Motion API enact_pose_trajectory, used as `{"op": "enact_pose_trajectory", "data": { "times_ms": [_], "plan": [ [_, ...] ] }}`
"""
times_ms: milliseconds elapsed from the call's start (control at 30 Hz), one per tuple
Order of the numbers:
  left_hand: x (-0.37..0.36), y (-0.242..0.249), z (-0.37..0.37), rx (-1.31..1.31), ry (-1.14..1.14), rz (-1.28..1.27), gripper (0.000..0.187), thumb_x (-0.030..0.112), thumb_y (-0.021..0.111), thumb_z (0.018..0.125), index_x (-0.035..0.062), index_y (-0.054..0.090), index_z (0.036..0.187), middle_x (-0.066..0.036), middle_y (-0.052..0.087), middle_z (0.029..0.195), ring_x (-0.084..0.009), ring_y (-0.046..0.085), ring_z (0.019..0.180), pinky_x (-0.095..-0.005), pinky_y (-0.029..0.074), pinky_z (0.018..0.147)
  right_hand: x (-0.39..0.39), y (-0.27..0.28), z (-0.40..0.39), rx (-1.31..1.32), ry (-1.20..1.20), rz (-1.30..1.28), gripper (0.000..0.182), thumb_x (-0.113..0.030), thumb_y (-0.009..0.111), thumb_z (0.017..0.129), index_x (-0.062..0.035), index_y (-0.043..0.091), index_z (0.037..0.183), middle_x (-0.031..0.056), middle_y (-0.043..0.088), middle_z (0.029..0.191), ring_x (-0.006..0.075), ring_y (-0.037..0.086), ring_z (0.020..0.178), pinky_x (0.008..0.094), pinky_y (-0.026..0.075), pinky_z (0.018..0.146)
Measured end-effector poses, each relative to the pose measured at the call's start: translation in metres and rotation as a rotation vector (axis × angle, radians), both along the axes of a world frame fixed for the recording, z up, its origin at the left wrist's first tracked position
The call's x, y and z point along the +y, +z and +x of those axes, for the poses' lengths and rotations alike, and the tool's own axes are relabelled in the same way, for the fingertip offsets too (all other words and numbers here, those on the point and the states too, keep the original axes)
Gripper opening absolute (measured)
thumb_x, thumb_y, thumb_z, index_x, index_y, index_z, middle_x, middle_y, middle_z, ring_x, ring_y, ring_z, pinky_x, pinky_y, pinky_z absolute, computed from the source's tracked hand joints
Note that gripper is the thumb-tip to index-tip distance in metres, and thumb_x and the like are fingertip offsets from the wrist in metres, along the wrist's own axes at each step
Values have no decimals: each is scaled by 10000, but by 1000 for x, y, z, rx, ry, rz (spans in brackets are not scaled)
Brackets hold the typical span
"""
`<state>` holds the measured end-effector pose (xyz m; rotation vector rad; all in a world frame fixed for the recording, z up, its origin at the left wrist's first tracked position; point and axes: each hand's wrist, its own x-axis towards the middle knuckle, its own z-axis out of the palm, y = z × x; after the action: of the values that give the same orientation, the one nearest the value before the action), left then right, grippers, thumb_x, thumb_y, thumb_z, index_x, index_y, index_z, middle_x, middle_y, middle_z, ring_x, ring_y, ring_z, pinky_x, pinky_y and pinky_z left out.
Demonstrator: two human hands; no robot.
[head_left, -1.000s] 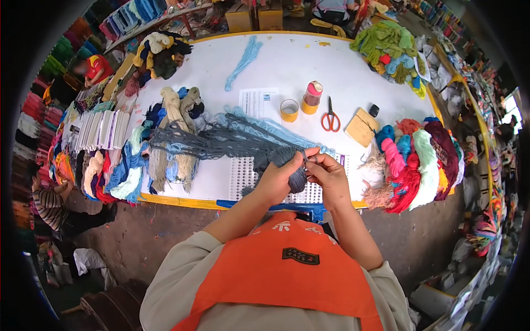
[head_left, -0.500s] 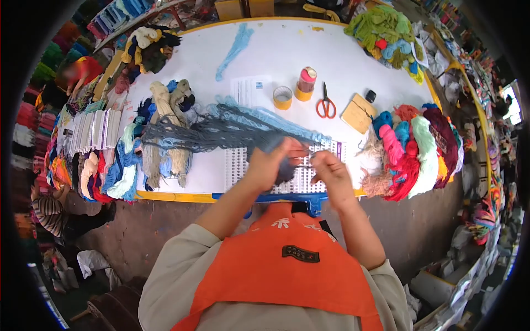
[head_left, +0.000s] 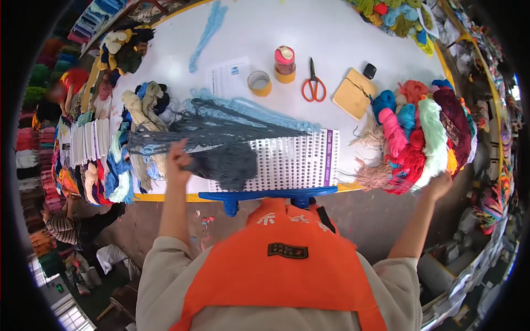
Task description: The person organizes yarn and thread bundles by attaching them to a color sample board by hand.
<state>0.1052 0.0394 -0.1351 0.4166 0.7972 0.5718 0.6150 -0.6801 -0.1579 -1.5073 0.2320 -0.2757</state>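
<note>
My left hand is at the left part of a dark slate-blue yarn skein, its fingers slightly smeared by motion. The skein lies partly over a white card with rows of holes and a purple printed strip. Long slate strands run left across the table, over light blue yarn. Out to the right, my right hand has curled fingers at the lower end of a mint green skein; what they hold, if anything, is hidden.
Red-handled scissors, a tape roll, a pink-topped container and a tan notebook lie beyond the card. Colourful yarn is heaped at right. A blue clamp bar lines the front edge. A person is at far left.
My hands have parted: the left moved left along the slate skein, the right swung far right to the colourful yarn heap. The slate skein now lies down on the card. The view shifted.
</note>
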Motion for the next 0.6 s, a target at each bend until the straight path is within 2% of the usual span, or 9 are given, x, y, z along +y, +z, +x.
{"op": "enact_pose_trajectory", "data": {
  "times_ms": [100,133,167,200,233,267,400,567,600],
  "plan": [
    [-102,-9,116,96,-393,-232,307,177,620,914,11,607,1173,65,474,681,-9,338,488,-178,271,429,128,-99,-19,98,457,-32,244,-164,440,994,-65,570,1176,-5,571,911,102,536,732,261,451,559],
    [-126,-28,147,207,-473,-228,274,181,634,905,38,630,1138,39,539,784,-18,364,548,-171,280,454,185,-97,-48,355,600,-24,247,-200,467,988,-100,572,1187,40,595,855,124,561,729,296,459,555],
    [-145,-43,176,165,-579,-258,246,207,638,908,57,652,1103,10,602,898,-29,401,593,-171,291,473,241,-83,-70,235,749,-754,210,-228,484,980,-129,570,1144,71,584,712,141,561,624,332,454,532],
    [-162,-58,206,258,-615,-258,248,225,651,901,58,661,1085,-11,643,956,-37,415,594,-173,297,473,279,-81,-85,212,890,-745,176,-257,504,970,-127,560,1075,131,576,616,251,590,535,393,465,537],
    [-176,-71,231,287,-638,-188,249,220,658,893,47,663,1072,-30,672,982,-57,454,622,-182,303,476,304,-90,-93,120,960,-855,159,-263,500,970,-127,555,1031,170,634,683,369,630,591,455,479,570],
    [-188,-88,251,363,-632,-146,232,216,654,890,41,668,1042,-43,678,959,-78,504,639,-194,314,472,325,-91,-99,249,1034,-838,170,-279,508,965,-132,557,1033,196,651,742,413,641,688,493,480,605],
    [-210,-137,296,621,-659,64,241,206,699,839,4,674,969,-100,697,884,-154,649,702,-244,370,498,357,-134,-107,136,1193,-928,178,-277,505,960,-143,547,1069,174,661,771,394,645,724,488,489,635],
    [-226,-149,309,816,-956,329,162,165,633,868,9,666,846,-58,615,642,-132,587,543,-257,399,488,354,-138,-103,66,1224,-938,156,-273,500,961,-161,549,1058,160,662,772,392,640,717,481,489,624],
    [-229,-157,309,754,-947,515,162,162,616,882,14,652,827,-53,600,619,-127,572,532,-264,404,484,354,-136,-103,62,1230,-912,145,-270,501,962,-156,548,1039,153,660,744,383,645,702,482,490,615]
  ]
}}
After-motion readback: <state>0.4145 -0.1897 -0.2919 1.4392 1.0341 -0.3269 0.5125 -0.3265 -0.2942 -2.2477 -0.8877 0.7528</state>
